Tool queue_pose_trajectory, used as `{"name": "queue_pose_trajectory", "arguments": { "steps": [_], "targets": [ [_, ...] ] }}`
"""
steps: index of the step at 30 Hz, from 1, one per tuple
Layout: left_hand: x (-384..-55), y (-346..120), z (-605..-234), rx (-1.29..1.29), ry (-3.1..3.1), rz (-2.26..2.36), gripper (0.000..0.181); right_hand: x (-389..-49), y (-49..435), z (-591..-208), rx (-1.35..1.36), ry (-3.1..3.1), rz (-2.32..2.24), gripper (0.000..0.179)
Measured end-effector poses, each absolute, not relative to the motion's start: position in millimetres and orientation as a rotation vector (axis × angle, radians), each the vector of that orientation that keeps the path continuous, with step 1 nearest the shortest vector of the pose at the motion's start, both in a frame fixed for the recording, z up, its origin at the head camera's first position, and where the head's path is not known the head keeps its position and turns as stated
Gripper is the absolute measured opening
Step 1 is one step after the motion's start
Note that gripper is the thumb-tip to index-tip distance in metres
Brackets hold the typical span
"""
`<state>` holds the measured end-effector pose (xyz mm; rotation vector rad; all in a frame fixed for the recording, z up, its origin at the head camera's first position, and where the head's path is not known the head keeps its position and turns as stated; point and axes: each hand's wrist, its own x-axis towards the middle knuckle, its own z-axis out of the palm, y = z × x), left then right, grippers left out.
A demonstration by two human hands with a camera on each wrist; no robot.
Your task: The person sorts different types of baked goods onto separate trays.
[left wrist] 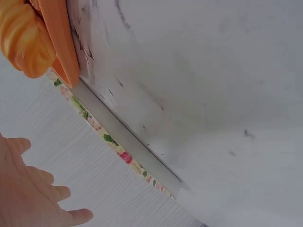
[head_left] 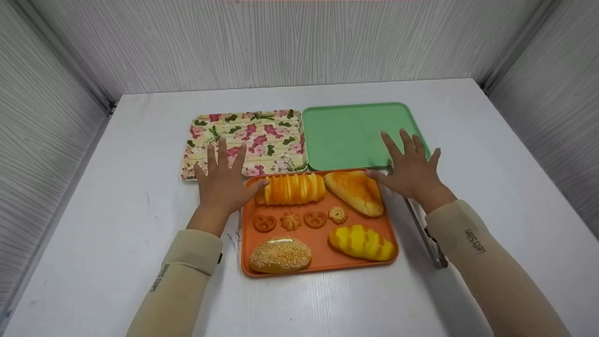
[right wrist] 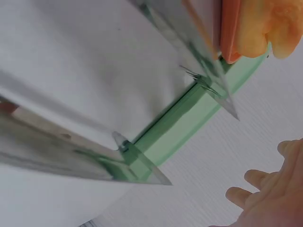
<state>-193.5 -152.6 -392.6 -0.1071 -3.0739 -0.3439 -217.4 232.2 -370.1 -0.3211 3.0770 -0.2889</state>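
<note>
Fingers spread, my left hand is over the near left part of the floral tray, its thumb near the sliced-looking loaf. My right hand, also spread, is at the near right corner of the green tray. Beneath the right forearm lie metal tongs, large in the right wrist view. Between the hands sits an orange tray bearing a triangular bread, a yellow-striped bread, a seeded bun and several small cookies. Neither hand holds anything.
The trays lie on a white table, floral and green side by side behind the orange one. Pale wood-grain panels stand behind the table and at both sides.
</note>
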Motion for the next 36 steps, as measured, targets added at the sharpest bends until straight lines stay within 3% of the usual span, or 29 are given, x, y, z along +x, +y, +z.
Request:
{"name": "queue_pose_trajectory", "arguments": {
  "steps": [36],
  "targets": [
    [-150, -177, -418, -0.418, -3.218, -0.274, 0.094, -165, 277, -383, -0.226, 3.044, -0.311, 0.103]
  ]
}}
